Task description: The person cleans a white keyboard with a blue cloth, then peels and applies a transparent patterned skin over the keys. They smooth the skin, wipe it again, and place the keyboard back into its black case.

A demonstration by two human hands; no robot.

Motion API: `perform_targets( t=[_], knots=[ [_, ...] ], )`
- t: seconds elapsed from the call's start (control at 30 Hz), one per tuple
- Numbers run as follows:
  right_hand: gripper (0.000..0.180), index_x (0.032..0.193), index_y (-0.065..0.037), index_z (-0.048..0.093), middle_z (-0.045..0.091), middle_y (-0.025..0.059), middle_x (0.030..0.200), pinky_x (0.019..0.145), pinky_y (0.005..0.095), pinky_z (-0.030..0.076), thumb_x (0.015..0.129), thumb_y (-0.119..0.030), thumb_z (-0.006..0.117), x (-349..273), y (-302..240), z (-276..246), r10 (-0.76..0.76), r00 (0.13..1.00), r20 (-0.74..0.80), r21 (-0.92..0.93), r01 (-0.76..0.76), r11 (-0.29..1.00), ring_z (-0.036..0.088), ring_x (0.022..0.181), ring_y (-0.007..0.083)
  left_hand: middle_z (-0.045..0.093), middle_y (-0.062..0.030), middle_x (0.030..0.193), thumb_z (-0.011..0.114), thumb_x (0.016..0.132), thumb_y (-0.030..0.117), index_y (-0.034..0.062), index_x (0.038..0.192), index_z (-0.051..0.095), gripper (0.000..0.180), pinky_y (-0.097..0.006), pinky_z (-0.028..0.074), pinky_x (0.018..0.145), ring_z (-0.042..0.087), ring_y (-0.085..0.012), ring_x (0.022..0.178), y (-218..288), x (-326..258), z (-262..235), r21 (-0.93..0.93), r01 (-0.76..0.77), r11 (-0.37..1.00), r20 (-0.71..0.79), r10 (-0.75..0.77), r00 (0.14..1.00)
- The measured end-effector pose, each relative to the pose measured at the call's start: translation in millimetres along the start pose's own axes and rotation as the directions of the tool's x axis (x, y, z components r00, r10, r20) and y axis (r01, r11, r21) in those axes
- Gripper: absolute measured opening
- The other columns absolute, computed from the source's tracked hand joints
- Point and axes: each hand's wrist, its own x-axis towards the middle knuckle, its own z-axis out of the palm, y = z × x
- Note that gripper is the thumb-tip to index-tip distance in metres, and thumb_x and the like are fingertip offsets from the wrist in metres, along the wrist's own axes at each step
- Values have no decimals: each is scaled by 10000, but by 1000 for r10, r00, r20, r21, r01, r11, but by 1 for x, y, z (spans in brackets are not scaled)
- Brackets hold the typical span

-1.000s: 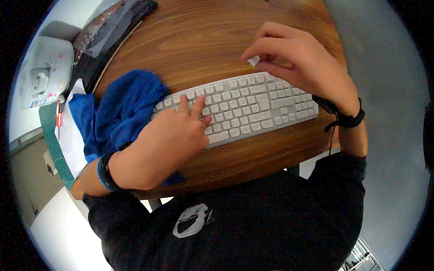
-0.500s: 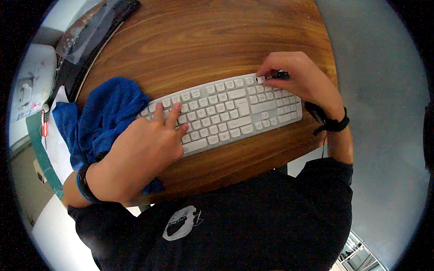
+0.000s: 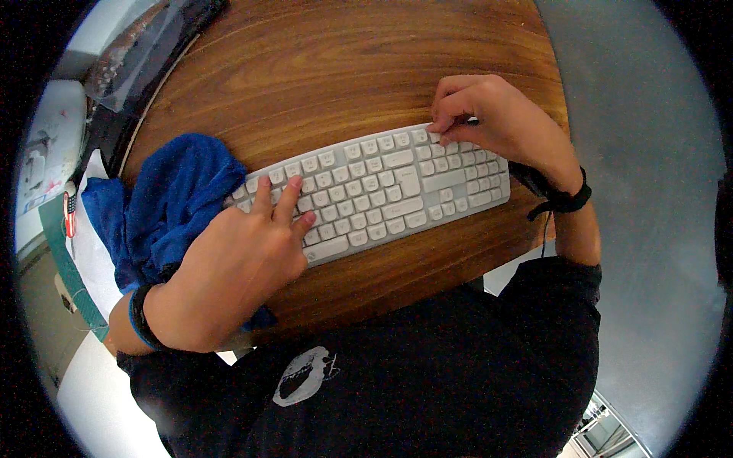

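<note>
A white keyboard (image 3: 360, 208) lies tilted across the wooden table, its right end farther away than its left. On its left part rests my left hand (image 3: 243, 259), fingers spread over the keys and gripping nothing. Above the keyboard's top right section, my right hand (image 3: 489, 118) has thumb and fingers pinched together at the key tops. Whatever sits between those fingertips is mostly hidden; a small dark thing shows behind them. A crumpled blue cloth (image 3: 179, 198) lies against the keyboard's left end, beside my left wrist.
The wooden table (image 3: 359, 61) has a curved right edge over a grey floor (image 3: 641, 191). Along its far left side lies a black item under clear plastic (image 3: 145, 57). Left of the cloth are a white sheet (image 3: 93, 237), a red-handled tool (image 3: 70, 217) and a green mat (image 3: 72, 267).
My right fingertips have shifted slightly left and away, and the small white piece visible between them earlier is now mostly hidden. My left hand stays spread on the keys.
</note>
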Motion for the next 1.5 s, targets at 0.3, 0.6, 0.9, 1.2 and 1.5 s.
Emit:
perform_targets(
  t=[0.3,0.6,0.9,1.2,1.5],
  knots=[
    [126,914,-65,794,765,118,927,860,475,610,794,-97,811,5,-11,-2,62,997,45,-281,-47,959,757,959,365,628,-318,1507,659,979,87,18,1294,779,344,-388,679,749,723,-454,1258,0,1,-1,-20,1,1000,-22,-1,1000],
    [112,831,-18,704,686,112,886,805,480,576,788,-55,800,9,-26,6,82,996,28,-400,-64,914,706,951,366,636,-338,1478,678,950,104,6,1246,793,332,-391,667,815,729,-454,1227,1,0,0,-25,0,1000,-74,-2,997],
    [86,887,-44,780,768,148,892,780,466,627,839,-110,751,14,-18,1,60,994,87,-410,-19,912,776,904,374,664,-323,1429,675,948,129,16,1167,811,281,-411,644,856,731,-412,1178,-2,-1,6,-34,-26,999,-147,21,989],
    [69,887,-48,813,789,133,892,769,421,612,854,-106,797,17,-5,-3,139,984,112,-233,-110,966,785,858,323,767,-216,1104,749,859,80,57,928,810,96,-393,615,818,757,-328,1020,-12,-3,15,-107,-109,988,-244,80,966],
    [265,1249,-79,778,780,130,1131,854,397,599,984,-93,783,60,59,-47,57,884,-463,-398,-266,878,756,1042,327,770,-168,975,834,732,89,73,856,805,129,-390,603,795,759,-327,1028,-13,-1,17,-61,-132,989,-249,113,962]
  ],
)
